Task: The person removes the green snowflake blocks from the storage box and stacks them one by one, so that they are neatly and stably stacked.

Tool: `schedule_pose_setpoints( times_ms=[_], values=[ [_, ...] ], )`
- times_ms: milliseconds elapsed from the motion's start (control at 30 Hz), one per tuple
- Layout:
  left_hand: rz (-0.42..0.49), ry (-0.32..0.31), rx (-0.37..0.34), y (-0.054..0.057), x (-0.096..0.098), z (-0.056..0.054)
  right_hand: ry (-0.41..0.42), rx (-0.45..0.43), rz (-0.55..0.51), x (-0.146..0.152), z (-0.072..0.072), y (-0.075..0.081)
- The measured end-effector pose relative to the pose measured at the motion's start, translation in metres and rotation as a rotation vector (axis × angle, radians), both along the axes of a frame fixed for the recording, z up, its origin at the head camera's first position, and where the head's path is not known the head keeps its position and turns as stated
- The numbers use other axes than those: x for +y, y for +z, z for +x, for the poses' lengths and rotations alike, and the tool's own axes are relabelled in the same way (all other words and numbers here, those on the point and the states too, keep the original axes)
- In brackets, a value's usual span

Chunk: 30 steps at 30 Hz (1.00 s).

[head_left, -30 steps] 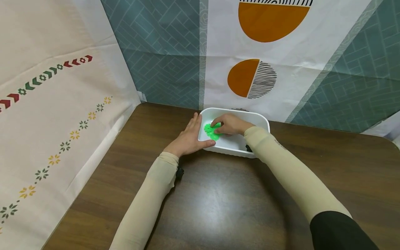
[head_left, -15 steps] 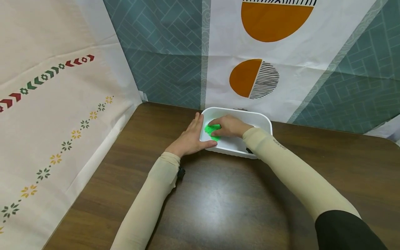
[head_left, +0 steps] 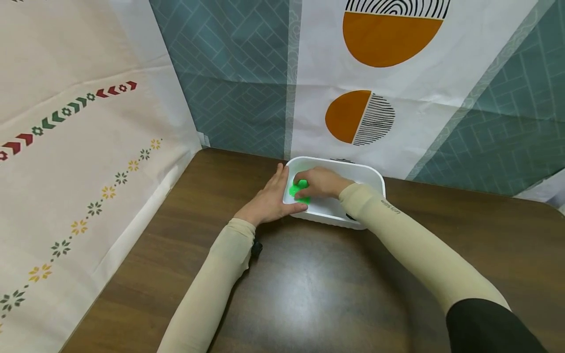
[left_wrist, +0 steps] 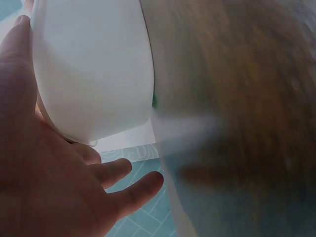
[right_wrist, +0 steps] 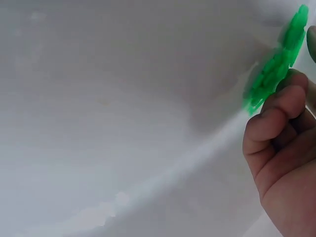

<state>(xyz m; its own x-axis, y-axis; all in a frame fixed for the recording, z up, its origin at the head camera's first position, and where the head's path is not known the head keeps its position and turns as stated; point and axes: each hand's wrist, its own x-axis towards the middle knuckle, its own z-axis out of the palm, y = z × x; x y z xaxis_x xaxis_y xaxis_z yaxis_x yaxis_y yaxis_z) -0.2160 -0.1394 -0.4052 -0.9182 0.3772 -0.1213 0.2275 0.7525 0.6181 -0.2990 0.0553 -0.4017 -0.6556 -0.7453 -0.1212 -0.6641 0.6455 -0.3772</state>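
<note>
A white tub [head_left: 359, 172] with rounded corners stands at the table's far edge. My left hand [head_left: 267, 202] lies along its left end, fingers stretched against the outer wall and thumb at the near rim. In the left wrist view those fingers reach past the tub wall [left_wrist: 94, 64], spread and not curled round it. Inside the tub, my right hand [head_left: 322, 182] pinches a bright green, lobed, flower-shaped scrubber [head_left: 294, 190] near the left end. The right wrist view has the scrubber [right_wrist: 271, 74] edge-on, its rough face toward the white inner surface, fingers curled behind it.
The brown wooden table [head_left: 300, 284] stretches out in front of the tub. A patterned cloth [head_left: 247, 88] hangs right behind the tub, and a cream printed cloth [head_left: 88, 162] borders the left side. A small black device [head_left: 256, 248] sits under the left wrist.
My right hand has moved slightly left inside the tub, toward its end wall, and the scrubber shows less beneath the fingers. The left hand keeps its place. The head view has shifted slightly.
</note>
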Motion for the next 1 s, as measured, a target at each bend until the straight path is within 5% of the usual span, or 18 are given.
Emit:
schedule_pose_setpoints(
  times_ms=[533, 1000],
  values=[
    [0.001, -0.012, -0.002, 0.002, -0.001, 0.003, -0.013, -0.015, 0.154, -0.016, 0.005, 0.007],
    [-0.003, -0.018, -0.016, 0.003, 0.0, 0.005, 0.036, 0.032, 0.172, -0.017, 0.012, 0.009]
  ],
)
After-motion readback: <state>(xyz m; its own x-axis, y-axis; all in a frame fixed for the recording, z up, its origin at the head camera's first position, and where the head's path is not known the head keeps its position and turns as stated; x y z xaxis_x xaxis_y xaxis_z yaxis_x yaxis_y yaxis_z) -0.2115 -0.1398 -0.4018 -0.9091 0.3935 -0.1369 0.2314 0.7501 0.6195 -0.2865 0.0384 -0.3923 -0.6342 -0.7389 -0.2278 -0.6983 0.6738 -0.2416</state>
